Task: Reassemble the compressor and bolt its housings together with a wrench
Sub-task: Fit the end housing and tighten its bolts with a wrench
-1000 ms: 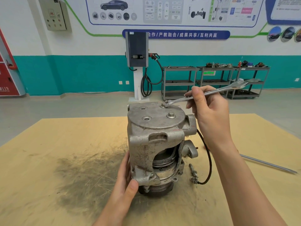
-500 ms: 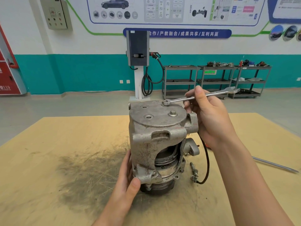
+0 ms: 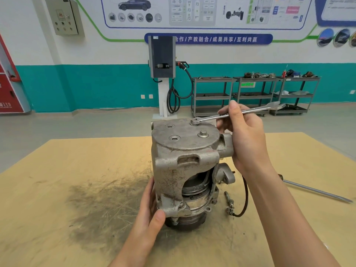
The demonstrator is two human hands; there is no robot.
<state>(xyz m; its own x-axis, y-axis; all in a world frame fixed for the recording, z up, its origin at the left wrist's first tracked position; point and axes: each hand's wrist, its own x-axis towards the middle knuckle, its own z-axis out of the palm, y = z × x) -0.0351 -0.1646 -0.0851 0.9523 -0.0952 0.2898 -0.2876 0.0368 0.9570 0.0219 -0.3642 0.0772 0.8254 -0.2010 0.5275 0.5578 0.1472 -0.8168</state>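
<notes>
The right hand [image 3: 244, 135] gripped the shank of the slim silver combination wrench [image 3: 238, 113], fingers curled round it near the ring end. From the hand, the ring end lay to the left, seated over a hex bolt [image 3: 195, 122] at the far edge of the housing's top face. The wrench's long axis ran from that bolt out to the right and slightly upward, its open jaw end pointing right toward the far shelving. The left hand [image 3: 152, 214] clasped the lower near-left corner of the upright grey cast-metal compressor [image 3: 185, 170], thumb in front, steadying it on the tan wooden table [image 3: 77, 170]. A second hex bolt [image 3: 203, 133] stood just nearer on the top face; two recessed holes lay left of it. The right hand was judged nearer both bolts.
</notes>
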